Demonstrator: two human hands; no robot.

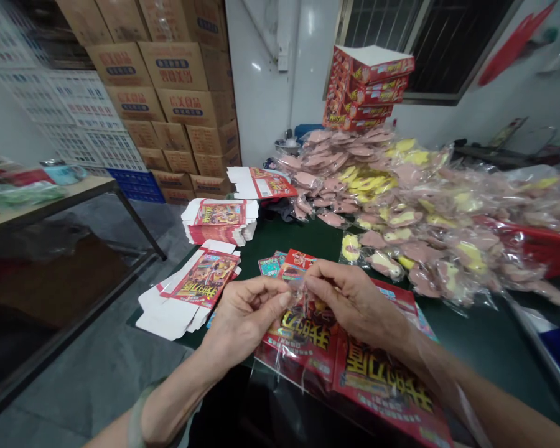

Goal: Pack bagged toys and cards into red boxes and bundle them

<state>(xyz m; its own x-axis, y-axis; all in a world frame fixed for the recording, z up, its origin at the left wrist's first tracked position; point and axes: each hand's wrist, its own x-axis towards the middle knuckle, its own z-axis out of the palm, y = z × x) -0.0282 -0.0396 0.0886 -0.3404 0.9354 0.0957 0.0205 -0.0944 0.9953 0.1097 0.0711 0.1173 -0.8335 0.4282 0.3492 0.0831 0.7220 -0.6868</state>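
My left hand (pixel 249 317) and my right hand (pixel 354 298) are close together over the table, thumbs and fingers pinched. Between them is a thin, clear plastic bag (pixel 298 297), and both hands grip its edge. The plastic shines over the red printed boxes (pixel 303 342) below and trails past my right forearm. Yellow lettering covers these boxes, which lie at the near table edge. Small blue printed cards (pixel 269 266) show just behind my left hand. Part of the boxes is hidden under my hands.
Flattened printed cartons (pixel 210 274) lie to the left. A large heap of bagged pink and yellow pieces (pixel 415 205) spreads across the right. Behind it stands a stack of red boxes (pixel 364 87). Brown cardboard boxes (pixel 177 102) rise by the wall; a side table (pixel 88 186) is far left.
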